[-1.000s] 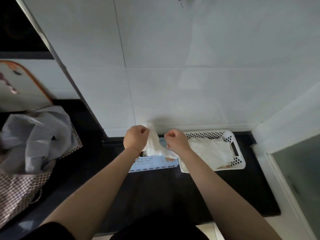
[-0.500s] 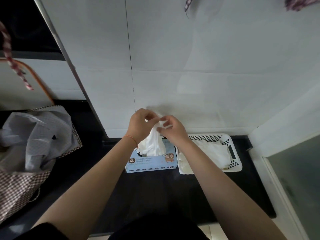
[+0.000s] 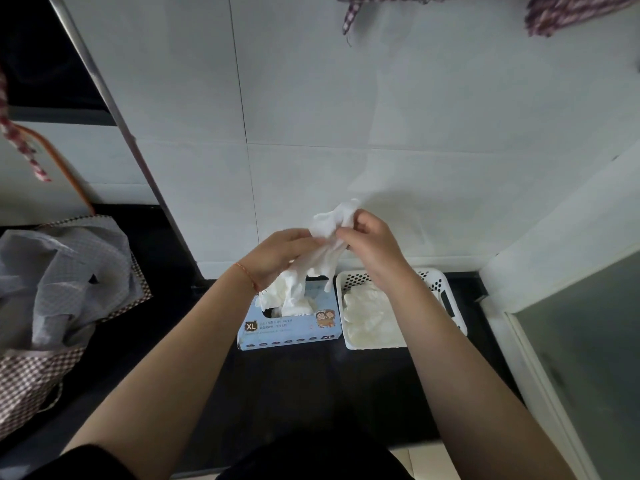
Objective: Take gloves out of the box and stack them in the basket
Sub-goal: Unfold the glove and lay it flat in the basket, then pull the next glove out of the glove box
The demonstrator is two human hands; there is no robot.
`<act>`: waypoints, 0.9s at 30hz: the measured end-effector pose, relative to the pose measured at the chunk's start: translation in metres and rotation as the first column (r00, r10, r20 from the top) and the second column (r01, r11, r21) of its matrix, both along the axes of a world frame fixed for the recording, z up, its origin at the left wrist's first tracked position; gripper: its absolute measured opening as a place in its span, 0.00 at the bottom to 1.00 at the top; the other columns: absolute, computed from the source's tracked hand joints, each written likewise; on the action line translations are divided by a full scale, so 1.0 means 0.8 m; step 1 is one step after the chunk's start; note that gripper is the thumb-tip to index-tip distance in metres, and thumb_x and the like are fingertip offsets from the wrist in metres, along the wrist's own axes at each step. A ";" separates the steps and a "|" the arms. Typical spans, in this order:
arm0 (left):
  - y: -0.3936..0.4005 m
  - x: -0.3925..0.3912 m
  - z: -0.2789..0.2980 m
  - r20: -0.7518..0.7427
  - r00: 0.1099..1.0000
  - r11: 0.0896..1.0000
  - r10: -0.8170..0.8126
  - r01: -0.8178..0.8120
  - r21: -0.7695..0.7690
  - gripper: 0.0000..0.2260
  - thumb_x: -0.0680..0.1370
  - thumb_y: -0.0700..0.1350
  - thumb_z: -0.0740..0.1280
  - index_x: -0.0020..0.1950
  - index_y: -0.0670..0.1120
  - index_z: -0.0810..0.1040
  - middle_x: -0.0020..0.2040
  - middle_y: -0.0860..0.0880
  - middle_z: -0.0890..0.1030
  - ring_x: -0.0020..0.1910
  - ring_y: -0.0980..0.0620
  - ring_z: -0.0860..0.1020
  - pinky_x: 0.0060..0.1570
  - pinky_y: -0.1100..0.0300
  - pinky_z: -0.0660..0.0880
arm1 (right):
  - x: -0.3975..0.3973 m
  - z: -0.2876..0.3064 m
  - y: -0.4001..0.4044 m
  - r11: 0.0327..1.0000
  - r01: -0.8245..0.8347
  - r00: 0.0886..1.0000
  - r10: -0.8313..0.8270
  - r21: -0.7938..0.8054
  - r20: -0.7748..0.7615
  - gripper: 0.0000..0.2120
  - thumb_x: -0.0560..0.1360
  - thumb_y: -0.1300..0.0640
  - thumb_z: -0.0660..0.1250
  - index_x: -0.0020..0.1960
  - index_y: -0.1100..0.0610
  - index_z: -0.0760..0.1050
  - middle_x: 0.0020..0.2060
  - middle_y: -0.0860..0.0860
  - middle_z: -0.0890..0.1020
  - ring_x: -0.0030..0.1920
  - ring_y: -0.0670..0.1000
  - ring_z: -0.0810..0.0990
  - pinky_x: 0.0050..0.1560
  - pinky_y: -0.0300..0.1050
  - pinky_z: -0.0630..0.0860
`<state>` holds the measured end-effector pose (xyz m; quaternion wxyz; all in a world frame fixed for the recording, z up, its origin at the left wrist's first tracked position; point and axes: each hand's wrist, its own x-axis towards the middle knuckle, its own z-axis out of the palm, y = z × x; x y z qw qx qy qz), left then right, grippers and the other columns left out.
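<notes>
A dark worktop [image 3: 311, 393] carries a white perforated plastic basket [image 3: 434, 282], where pale gloves are already piled, and beside it a light-blue cardboard glove box [image 3: 291, 329]. Above the box, a thin white disposable glove [image 3: 325, 251] is pinched by the left hand [image 3: 280, 258] and right hand [image 3: 372, 247]; it appears not fully drawn from the opening. It is best drawn clear, smoothed flat, then laid squarely on the pile.

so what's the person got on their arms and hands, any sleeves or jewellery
Both forearms are bare, no gloves on either hand. The left hand has a thin orange-red string bracelet at the wrist. The right hand shows nothing at its wrist. Dark fabric edges the upper left arm.
</notes>
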<state>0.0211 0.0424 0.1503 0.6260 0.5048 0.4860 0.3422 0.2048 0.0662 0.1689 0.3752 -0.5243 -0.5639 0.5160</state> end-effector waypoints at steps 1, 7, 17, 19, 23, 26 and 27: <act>-0.002 0.000 -0.004 0.020 1.000 0.999 0.002 -0.002 -0.036 0.11 0.73 0.54 0.72 0.46 0.47 0.80 0.38 0.52 0.78 0.38 0.54 0.76 0.44 0.58 0.69 | 0.004 0.001 0.000 1.000 0.006 1.000 -0.006 -0.011 -0.016 0.06 0.68 0.60 0.67 0.45 0.59 0.77 0.39 0.55 0.79 0.42 0.52 0.76 0.47 0.50 0.72; -0.006 0.012 -0.010 0.196 0.980 0.997 0.045 -0.031 -0.075 0.11 0.72 0.49 0.72 0.50 0.45 0.82 0.48 0.48 0.82 0.50 0.49 0.79 0.59 0.52 0.74 | 0.029 0.002 -0.004 0.999 -0.009 0.989 0.002 -0.052 -0.148 0.11 0.71 0.67 0.64 0.49 0.57 0.79 0.43 0.54 0.83 0.50 0.57 0.82 0.51 0.53 0.76; 0.005 0.025 0.021 0.077 0.989 0.977 0.129 -0.140 0.162 0.04 0.72 0.44 0.69 0.40 0.44 0.77 0.35 0.50 0.76 0.35 0.53 0.73 0.41 0.60 0.71 | 0.079 0.003 -0.008 0.814 -0.379 0.811 0.521 -0.441 0.265 0.22 0.71 0.52 0.77 0.62 0.53 0.75 0.53 0.50 0.84 0.56 0.49 0.81 0.57 0.45 0.74; 0.005 0.028 0.026 -0.079 0.996 0.978 0.045 -0.028 0.205 0.06 0.72 0.47 0.71 0.41 0.45 0.80 0.37 0.50 0.78 0.37 0.53 0.75 0.42 0.56 0.71 | 0.082 0.005 -0.007 0.882 -0.266 0.866 0.396 -0.388 0.305 0.33 0.67 0.45 0.79 0.67 0.49 0.70 0.57 0.46 0.80 0.60 0.47 0.78 0.59 0.44 0.72; 0.001 0.044 0.035 -0.234 0.970 0.975 -0.069 0.115 0.190 0.05 0.75 0.44 0.73 0.45 0.42 0.83 0.40 0.51 0.82 0.41 0.56 0.78 0.49 0.56 0.74 | 0.077 0.006 -0.009 0.876 -0.384 0.885 0.440 -0.292 0.155 0.34 0.68 0.51 0.79 0.70 0.45 0.68 0.65 0.41 0.74 0.66 0.44 0.72 0.65 0.46 0.73; -0.002 0.050 0.036 -0.293 0.950 0.973 -0.109 0.162 0.165 0.03 0.75 0.44 0.73 0.44 0.45 0.85 0.39 0.48 0.82 0.39 0.58 0.77 0.45 0.61 0.73 | 0.081 0.008 -0.010 0.824 -0.462 0.856 0.511 -0.327 0.077 0.21 0.71 0.58 0.76 0.62 0.51 0.76 0.51 0.48 0.81 0.53 0.45 0.80 0.57 0.39 0.75; -0.002 0.050 0.034 -0.289 0.951 0.974 -0.109 0.160 0.158 0.03 0.75 0.45 0.73 0.44 0.46 0.85 0.41 0.45 0.83 0.40 0.56 0.78 0.46 0.60 0.73 | 0.082 0.009 -0.012 0.830 -0.456 0.863 0.500 -0.321 0.067 0.17 0.73 0.61 0.74 0.60 0.54 0.77 0.46 0.48 0.81 0.49 0.45 0.81 0.54 0.37 0.75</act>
